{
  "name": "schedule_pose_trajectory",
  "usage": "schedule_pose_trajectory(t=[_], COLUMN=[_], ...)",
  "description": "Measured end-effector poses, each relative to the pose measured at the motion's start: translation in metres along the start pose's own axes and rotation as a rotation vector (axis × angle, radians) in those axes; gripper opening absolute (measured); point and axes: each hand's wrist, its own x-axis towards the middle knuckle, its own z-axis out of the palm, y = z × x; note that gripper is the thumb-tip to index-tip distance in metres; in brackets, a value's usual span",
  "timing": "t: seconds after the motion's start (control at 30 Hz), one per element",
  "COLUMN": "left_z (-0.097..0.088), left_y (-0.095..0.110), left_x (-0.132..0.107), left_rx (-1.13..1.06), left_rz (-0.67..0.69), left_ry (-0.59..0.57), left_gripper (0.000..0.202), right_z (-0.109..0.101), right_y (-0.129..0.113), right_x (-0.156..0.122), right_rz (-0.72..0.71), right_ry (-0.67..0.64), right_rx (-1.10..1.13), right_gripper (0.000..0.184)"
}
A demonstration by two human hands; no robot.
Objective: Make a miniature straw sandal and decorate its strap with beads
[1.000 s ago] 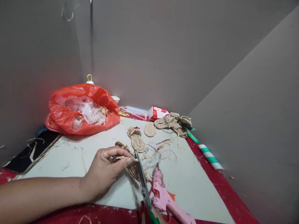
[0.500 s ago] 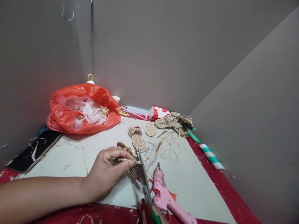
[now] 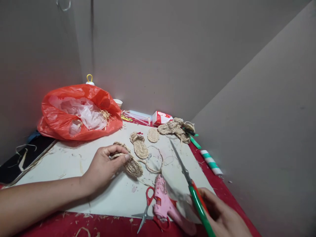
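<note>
My left hand (image 3: pixel 105 169) pinches a small slipper woven of straw braid (image 3: pixel 132 166) between thumb and fingers, above the white board. In my right hand (image 3: pixel 219 214) are long scissors (image 3: pixel 191 184) with green and orange-red handles, their blades together and pointing up and away. A second woven slipper (image 3: pixel 139 144) with red beads lies just beyond the held one. Between the hands, a loop of thin braid (image 3: pixel 159 161) rests on the board. Nearer me are a pink glue gun (image 3: pixel 163 200) and small red-handled scissors (image 3: pixel 148 205), blades spread.
The white board (image 3: pixel 98 200) covers a red table. An orange-red plastic bag (image 3: pixel 81 131) stands back left, by a dark flat device (image 3: pixel 27 158). An oval woven piece (image 3: pixel 153 135), more braided pieces (image 3: pixel 172 127), a red-white box (image 3: pixel 161 118) and a green-striped roll (image 3: pixel 211 162) line the far and right sides.
The long scissors have moved right, away from the slipper, and my right hand has come into view. The braid near the slipper now lies in a loop. The view has shifted slightly.
</note>
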Motion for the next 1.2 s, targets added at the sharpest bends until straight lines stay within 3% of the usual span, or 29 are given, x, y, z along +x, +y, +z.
schedule_pose_trajectory(t=[0.1,0.17,0.23,0.3,0.4,0.43,0.53,0.63,0.7,0.77,0.9,1.0,1.07,1.2], left_z=[-0.001,-0.001,-0.002,-0.003,-0.004,-0.004,-0.005,-0.005,-0.006,-0.007,-0.009,-0.009,-0.009,-0.008], left_y=[-0.002,-0.002,-0.001,0.0,0.002,0.003,0.003,0.001,-0.001,-0.004,-0.007,-0.008,-0.008,-0.006], left_x=[0.007,0.009,0.011,0.012,0.014,0.015,0.017,0.019,0.022,0.024,0.029,0.031,0.03,0.024], left_rx=[-0.013,-0.025,-0.019,-0.008,0.027,0.042,0.064,0.059,0.051,0.038,-0.006,-0.009,-0.002,-0.005], left_rz=[-0.033,-0.056,-0.064,-0.069,-0.083,-0.091,-0.13,-0.153,-0.157,-0.161,-0.148,-0.117,-0.104,-0.095], left_ry=[-0.033,-0.044,-0.057,-0.085,-0.118,-0.123,-0.166,-0.233,-0.261,-0.29,-0.335,-0.323,-0.318,-0.34], left_gripper=[0.017,0.017,0.017,0.017,0.017,0.017,0.018,0.018,0.017,0.016,0.02,0.023,0.023,0.024], right_z=[-0.026,-0.034,-0.038,-0.039,-0.032,-0.026,0.002,0.03,0.035,0.025,-0.018,-0.027,-0.012,0.042], right_y=[0.025,0.043,0.058,0.063,0.039,0.024,-0.029,-0.064,-0.067,-0.058,-0.035,-0.037,-0.052,-0.089], right_x=[0.02,0.027,0.031,0.034,0.039,0.042,0.055,0.074,0.09,0.106,0.129,0.122,0.107,0.076], right_rz=[0.226,0.286,0.286,0.157,-0.177,-0.273,-0.495,-0.491,-0.487,-0.468,-0.323,-0.284,-0.369,-0.638], right_ry=[-0.007,-0.056,-0.091,-0.022,0.237,0.255,0.062,-0.121,-0.168,-0.161,0.047,0.249,0.257,-0.018], right_rx=[-0.491,-0.636,-0.682,-0.702,-0.635,-0.564,-0.397,-0.472,-0.484,-0.482,-0.501,-0.47,-0.382,-0.155], right_gripper=[0.049,0.053,0.052,0.05,0.044,0.041,0.032,0.019,0.012,0.016,0.019,0.027,0.033,0.02])
